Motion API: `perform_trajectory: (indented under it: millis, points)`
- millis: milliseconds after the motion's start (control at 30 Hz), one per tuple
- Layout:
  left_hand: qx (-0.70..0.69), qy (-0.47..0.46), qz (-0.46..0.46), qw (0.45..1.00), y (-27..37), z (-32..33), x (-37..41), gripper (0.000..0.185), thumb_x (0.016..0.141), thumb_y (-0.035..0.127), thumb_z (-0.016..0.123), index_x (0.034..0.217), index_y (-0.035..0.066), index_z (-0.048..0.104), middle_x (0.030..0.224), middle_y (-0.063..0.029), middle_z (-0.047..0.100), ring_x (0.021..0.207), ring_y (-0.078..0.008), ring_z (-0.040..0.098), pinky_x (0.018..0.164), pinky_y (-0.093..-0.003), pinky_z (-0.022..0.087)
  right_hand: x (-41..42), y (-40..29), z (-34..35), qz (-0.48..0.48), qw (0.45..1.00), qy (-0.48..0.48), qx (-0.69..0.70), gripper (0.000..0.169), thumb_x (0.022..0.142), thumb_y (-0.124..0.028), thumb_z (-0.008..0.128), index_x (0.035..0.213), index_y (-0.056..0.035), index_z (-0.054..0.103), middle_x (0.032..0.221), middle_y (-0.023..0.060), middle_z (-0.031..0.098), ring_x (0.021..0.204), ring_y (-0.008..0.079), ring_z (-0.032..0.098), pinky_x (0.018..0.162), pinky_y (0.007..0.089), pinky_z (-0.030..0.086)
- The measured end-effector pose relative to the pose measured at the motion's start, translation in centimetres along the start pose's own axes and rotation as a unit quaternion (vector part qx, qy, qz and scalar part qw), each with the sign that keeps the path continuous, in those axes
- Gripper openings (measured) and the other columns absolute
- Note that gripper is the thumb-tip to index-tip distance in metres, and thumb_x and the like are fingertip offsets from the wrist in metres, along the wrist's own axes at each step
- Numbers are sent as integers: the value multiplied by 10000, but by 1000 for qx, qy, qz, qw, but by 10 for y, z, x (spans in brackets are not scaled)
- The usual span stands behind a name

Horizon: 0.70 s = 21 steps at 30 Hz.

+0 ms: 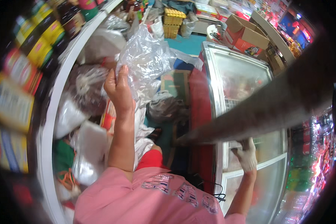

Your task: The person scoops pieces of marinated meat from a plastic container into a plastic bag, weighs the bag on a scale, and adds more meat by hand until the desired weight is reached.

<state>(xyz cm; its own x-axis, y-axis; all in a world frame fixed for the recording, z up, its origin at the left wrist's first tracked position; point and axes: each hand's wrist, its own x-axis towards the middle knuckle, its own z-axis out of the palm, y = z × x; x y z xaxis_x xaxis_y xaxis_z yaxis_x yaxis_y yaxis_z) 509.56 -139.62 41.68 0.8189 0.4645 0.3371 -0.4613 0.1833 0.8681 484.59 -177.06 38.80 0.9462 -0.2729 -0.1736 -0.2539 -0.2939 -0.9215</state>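
Observation:
My left hand is raised at centre left, its thumb and fingers closed on a clear plastic bag that spreads up and to the right. My right hand, in a pale knitted glove, is low on the right over the glass-topped chest freezer. Part of its fingers lies behind a dark, blurred pole that crosses the view close to the camera. Whether the gloved fingers grip the pole or the freezer's lid frame cannot be told.
Bottles and boxes line a shelf with a white edge at left. Below it lie stuffed plastic bags. An open cardboard box stands beyond the freezer, near a white bucket. Yellow egg trays are stacked at the back.

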Motion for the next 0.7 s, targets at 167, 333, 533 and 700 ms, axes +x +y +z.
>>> perform_trajectory:
  millis: [167, 333, 533, 700]
  points:
    - [-67, -40, -62, 995, -81, 67, 112, 137, 929, 81, 631, 1013, -10, 691, 927, -24, 671, 826, -104, 594, 796, -253, 468, 0, -12, -4, 150, 975, 159, -35, 705, 767, 71, 671, 1413, -37, 409, 1313, 115, 553, 1210, 236, 539, 947, 360, 502]
    - [-83, -64, -98, 990, -122, 121, 174, 84, 932, 72, 630, 909, 14, 686, 847, 13, 641, 739, -57, 539, 679, -224, 446, 17, -36, 25, 215, 948, 229, -44, 668, 776, 45, 669, 1394, -41, 431, 1301, 118, 564, 1199, 242, 547, 944, 362, 503]
    - [13, -307, -200, 930, -209, 139, 117, 93, 911, 87, 649, 865, 12, 678, 800, 7, 632, 735, -81, 553, 691, -256, 466, 25, -21, 81, 266, 933, 240, -31, 625, 786, 15, 667, 1372, -46, 456, 1287, 121, 576, 1186, 249, 557, 939, 363, 504]
    - [87, -495, -205, 840, -221, 130, 20, 185, 840, 145, 652, 901, -27, 684, 730, -104, 656, 703, -120, 606, 664, -315, 493, 41, -4, 109, 273, 938, 213, -20, 590, 795, -11, 666, 1353, -50, 478, 1275, 123, 587, 1176, 256, 566, 935, 365, 505]
